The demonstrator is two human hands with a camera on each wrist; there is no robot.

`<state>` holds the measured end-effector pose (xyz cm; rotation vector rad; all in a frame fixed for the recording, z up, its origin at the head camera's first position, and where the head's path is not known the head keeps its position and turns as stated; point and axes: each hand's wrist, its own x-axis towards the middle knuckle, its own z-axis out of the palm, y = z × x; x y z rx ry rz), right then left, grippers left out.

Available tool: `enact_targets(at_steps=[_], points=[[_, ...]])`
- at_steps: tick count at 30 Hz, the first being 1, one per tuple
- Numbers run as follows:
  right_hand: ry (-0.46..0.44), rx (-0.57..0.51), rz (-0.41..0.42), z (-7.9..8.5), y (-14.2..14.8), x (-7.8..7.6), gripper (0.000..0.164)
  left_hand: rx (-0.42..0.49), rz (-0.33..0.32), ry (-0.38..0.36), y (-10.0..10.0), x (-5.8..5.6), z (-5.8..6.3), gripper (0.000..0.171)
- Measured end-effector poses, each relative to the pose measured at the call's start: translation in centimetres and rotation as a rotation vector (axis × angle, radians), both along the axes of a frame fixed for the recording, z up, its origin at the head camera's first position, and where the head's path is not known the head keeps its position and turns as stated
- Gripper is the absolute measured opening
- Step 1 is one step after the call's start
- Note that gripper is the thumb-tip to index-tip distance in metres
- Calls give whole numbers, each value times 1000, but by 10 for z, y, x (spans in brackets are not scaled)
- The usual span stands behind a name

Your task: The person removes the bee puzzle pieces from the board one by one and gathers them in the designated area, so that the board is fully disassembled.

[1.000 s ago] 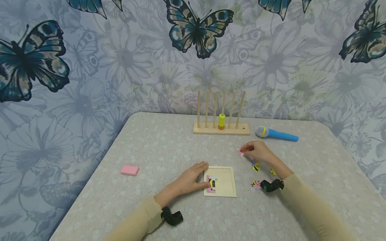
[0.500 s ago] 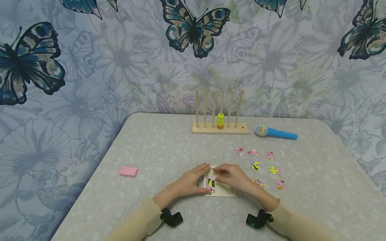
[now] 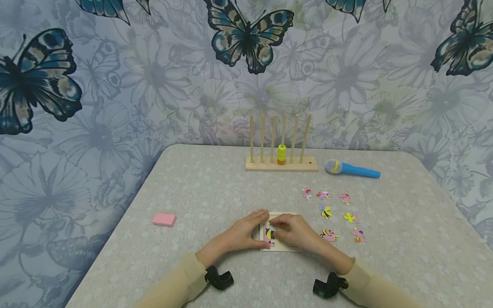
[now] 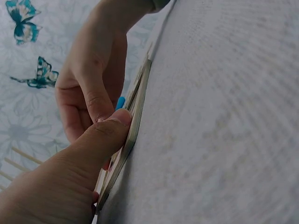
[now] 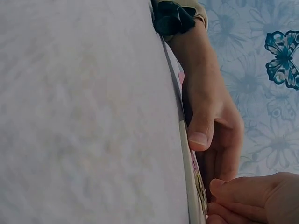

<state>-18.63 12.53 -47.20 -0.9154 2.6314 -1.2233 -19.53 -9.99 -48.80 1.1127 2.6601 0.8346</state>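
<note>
A shallow wooden puzzle tray (image 3: 288, 247) lies on the table, with a bee-patterned pink puzzle piece (image 3: 268, 236) in its lower left part. My left hand (image 3: 240, 231) holds the tray at its left side, thumb on the near rim and fingers at the far corner. Over the tray, my right hand (image 3: 294, 231) bends its fingers down beside that piece. In the right wrist view the right hand's thumb and fingertips (image 5: 229, 186) are close together at the tray's surface. Whether a piece is between them is hidden.
Several loose puzzle pieces (image 3: 325, 212) lie right of the tray. Behind them are a blue toy microphone (image 3: 358, 171) and a wooden peg stand (image 3: 269, 166) with yellow and orange beads on one peg. A pink block (image 3: 164, 219) lies at the left.
My right hand has come from a pink piece among the loose ones, back and left, to the tray. That piece stays on the table. The left hand keeps its place on the tray.
</note>
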Motion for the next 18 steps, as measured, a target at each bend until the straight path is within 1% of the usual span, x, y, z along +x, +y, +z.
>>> enact_targets(at_steps=[3,7,12,18], points=[[15,-35,-15,-2,-2,1,29,4,-3,12,0,0,0,91],[73,-67,-15,-5,-6,0,32,8,-12,28,0,-1,-1,91],[116,-31,1,-6,-9,-2,31,16,-16,27,-1,-2,-1,91],[96,0,37,-3,-7,-4,26,15,-14,27,0,0,-2,91]])
